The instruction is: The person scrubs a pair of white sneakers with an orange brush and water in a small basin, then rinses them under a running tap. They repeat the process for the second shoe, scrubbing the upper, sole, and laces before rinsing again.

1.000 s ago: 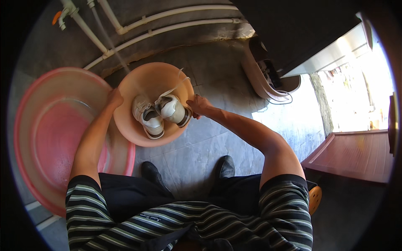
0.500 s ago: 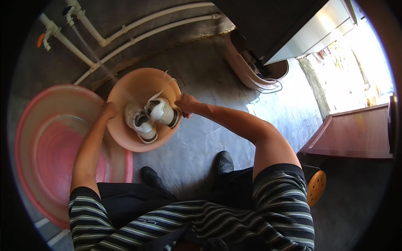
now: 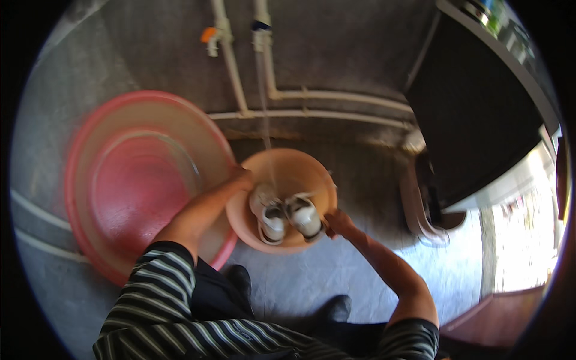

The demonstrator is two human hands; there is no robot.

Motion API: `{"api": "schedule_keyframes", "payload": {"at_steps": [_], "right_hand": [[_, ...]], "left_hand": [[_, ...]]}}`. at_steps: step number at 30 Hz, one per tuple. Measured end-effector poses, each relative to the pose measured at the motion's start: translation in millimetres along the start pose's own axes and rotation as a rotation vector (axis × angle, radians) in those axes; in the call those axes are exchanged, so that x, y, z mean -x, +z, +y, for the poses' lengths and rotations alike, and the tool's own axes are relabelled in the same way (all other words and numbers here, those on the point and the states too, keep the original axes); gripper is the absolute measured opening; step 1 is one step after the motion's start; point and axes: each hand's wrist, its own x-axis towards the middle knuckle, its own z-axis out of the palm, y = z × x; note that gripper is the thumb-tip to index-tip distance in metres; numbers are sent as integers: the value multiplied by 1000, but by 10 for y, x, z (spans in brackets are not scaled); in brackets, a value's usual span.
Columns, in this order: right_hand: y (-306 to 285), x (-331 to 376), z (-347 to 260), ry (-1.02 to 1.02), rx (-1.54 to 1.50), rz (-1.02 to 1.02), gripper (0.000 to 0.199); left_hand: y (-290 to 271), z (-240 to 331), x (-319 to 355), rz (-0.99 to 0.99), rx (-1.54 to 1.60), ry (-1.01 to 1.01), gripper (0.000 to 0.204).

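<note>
A peach-orange basin [image 3: 303, 165] is held at its two sides by my hands. My left hand [image 3: 242, 179] is closed around its left rim, and my right hand [image 3: 341, 224] grips the lower right rim. Inside sit two white shoes [image 3: 304, 215], side by side, heels toward me. A thin stream of water [image 3: 264, 108] falls from the blue-handled tap [image 3: 260, 30] into the basin, behind the shoes. Some of my fingers are hidden by the rim.
A large pink tub [image 3: 135, 180] stands just left of the basin. An orange-handled tap [image 3: 211, 39] and white pipes [image 3: 336, 114] run along the back wall. At right are a dark cabinet [image 3: 474, 108] and a pale oblong bin [image 3: 414, 204].
My view has swung left, so the taps and basin appear farther right. Both hands keep their hold on the basin, and the stream now shows landing inside it.
</note>
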Motion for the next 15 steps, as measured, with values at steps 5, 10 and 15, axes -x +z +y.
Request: {"api": "schedule_keyframes", "payload": {"at_steps": [5, 10, 15], "right_hand": [[131, 4, -382, 18, -73, 9, 44], [253, -66, -447, -58, -79, -78, 44], [81, -189, -160, -71, 103, -17, 41]], "left_hand": [[-466, -298, 608, 34, 47, -110, 41], [-477, -482, 764, 10, -96, -49, 38], [-748, -189, 789, -42, -50, -12, 33]]}}
